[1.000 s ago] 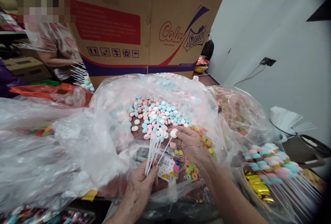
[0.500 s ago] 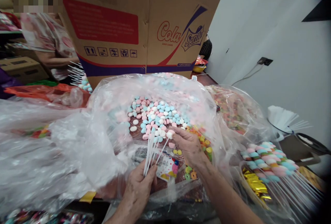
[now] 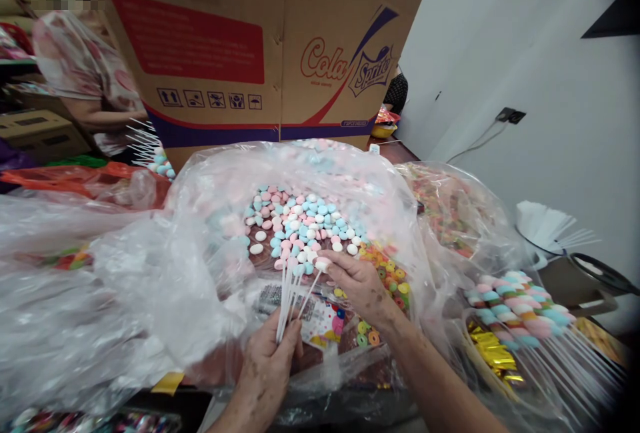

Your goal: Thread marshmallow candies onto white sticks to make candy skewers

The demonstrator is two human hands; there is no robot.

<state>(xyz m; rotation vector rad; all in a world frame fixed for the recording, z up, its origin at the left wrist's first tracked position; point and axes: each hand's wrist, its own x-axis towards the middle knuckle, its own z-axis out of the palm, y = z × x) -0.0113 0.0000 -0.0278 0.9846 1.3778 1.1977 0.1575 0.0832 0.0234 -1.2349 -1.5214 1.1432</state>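
Observation:
Several thin white sticks (image 3: 286, 296) fan upward out of my left hand (image 3: 270, 353), which is closed around their lower ends. One stick leans right, its tip at a small pale marshmallow candy (image 3: 323, 264) pinched in the fingertips of my right hand (image 3: 357, 283). Whether the stick has pierced the candy I cannot tell. Just beyond my hands lies a spread of pink, blue and white round candies (image 3: 300, 219) inside a large open clear plastic bag (image 3: 200, 199). Yellow, orange and green gummy rings (image 3: 393, 269) lie beside my right hand. Beneath the sticks is a printed packet (image 3: 325, 323).
A tall cardboard carton (image 3: 215, 39) stands behind the bag. At right are finished candy skewers (image 3: 520, 306), gold ties (image 3: 493, 356), a bundle of white sticks (image 3: 545, 226) and another gummy bag (image 3: 450, 206). Plastic sheeting (image 3: 100, 306) covers the left. A person (image 3: 90, 73) stands back left.
My right hand, with the marshmallow candy, has moved slightly left and down toward the sticks. A pink candy near its fingertips is now hidden. My left hand has barely moved.

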